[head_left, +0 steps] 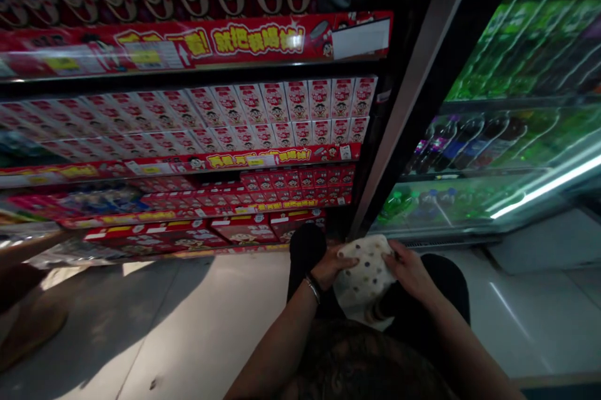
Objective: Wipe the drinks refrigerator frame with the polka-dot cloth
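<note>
Between my knees, low in front of the shelves, I hold a white cloth (369, 268) with dark and tan dots. My left hand (331, 266) grips its left edge, thumb lying on top; a bracelet and a dark band circle that wrist. On the opposite edge my right hand (404, 267) pinches the cloth, its thumb on the near face. The fingers behind the fabric are hidden. The cloth hangs a little bunched toward the floor.
Shelves of red-and-white drink cartons (272, 102) stand ahead, with red boxes (244, 230) at the bottom. A lit glass-fronted cooler (469, 137) with bottles is at right. Another person's arm (32, 250) and foot (32, 331) show at left. Pale floor tiles (188, 325) lie below.
</note>
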The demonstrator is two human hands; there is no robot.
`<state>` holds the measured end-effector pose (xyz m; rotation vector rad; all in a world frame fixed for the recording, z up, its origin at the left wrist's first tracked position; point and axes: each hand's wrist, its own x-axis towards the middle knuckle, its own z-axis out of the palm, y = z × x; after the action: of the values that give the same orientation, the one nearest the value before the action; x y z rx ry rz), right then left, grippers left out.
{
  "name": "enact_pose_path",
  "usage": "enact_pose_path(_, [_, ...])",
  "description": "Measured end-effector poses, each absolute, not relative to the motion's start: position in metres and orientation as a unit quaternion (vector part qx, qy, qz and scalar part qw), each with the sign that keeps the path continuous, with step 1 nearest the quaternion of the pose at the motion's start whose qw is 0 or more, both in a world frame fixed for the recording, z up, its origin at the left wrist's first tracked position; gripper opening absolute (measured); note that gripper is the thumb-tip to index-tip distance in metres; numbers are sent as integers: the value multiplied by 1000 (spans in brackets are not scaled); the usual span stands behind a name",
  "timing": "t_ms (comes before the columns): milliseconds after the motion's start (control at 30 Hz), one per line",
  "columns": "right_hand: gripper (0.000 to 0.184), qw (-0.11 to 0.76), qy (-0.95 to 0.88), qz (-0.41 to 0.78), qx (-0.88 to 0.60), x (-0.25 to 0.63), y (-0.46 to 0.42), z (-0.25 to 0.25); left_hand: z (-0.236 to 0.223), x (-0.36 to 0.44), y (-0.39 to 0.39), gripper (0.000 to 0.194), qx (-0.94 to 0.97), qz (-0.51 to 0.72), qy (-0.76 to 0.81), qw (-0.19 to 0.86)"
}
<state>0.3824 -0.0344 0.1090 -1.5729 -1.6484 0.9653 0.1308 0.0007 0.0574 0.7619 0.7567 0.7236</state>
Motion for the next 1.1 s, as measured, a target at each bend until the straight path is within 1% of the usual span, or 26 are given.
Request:
enact_pose_path(67, [33,295,-679,220,-635,389,-25,105,61,140,8,67,381,350,383,765])
enact_pose_path(133, [29,238,-706,73,-663,391,-18,113,69,153,20,57,418,378,408,718])
enact_pose_path(200, [27,173,-697,-43,-695,390,-11,133,87,167,37,47,464,403,417,669])
enact_pose_path(267, [28,150,-661,-122,-725,389,-2,163,116,184,58,36,508,427,413,624])
enact_pose_path(300, [28,164,-639,-157,-735,388,3,179,134,193,68,32,533,443,405,596])
enact_pose_path(333, [29,199,-618,-190,-736,388,10,196,153,203,79,28,556,462,396,566])
enact_pose_path(367, [29,253,-600,-217,-727,386,18,212,173,213,89,26,574,486,384,535])
enact_pose_path(433, [32,394,-571,-241,-678,381,37,237,211,231,107,23,587,541,359,484])
enact_pose_path(467, [40,456,-568,-239,-642,376,47,246,228,239,114,23,581,567,353,465])
enact_pose_path(500, [49,501,-575,-234,-603,371,58,252,241,245,119,23,573,589,353,449])
enact_pose_path(533, [58,525,-591,-233,-567,365,69,254,252,250,122,23,569,604,359,428])
enact_pose_path(567, [64,531,-608,-240,-539,359,79,254,260,252,124,23,570,614,370,401])
enact_pose_path(633, [69,514,-634,-270,-511,350,99,249,266,251,123,19,581,621,384,359])
enact_pose_path(700, [72,500,-633,-300,-510,346,115,243,261,244,118,18,581,627,377,357])
enact_pose_path(733, [75,493,-630,-311,-513,346,122,242,255,238,115,21,575,630,369,370])
enact_pose_path(800, [88,480,-627,-338,-513,350,134,247,236,225,110,31,562,623,376,392])
enact_pose_path(867, [101,466,-621,-376,-506,356,145,264,207,210,106,37,561,592,417,401])
enact_pose_path(933, [107,460,-609,-415,-495,362,154,294,168,191,103,39,576,540,465,400])
enact_pose_path(1000, [102,460,-599,-443,-484,365,158,337,124,169,99,35,602,483,507,384])
enact_pose_path(1100, [85,452,-593,-462,-480,366,157,421,63,131,86,31,646,379,577,327])
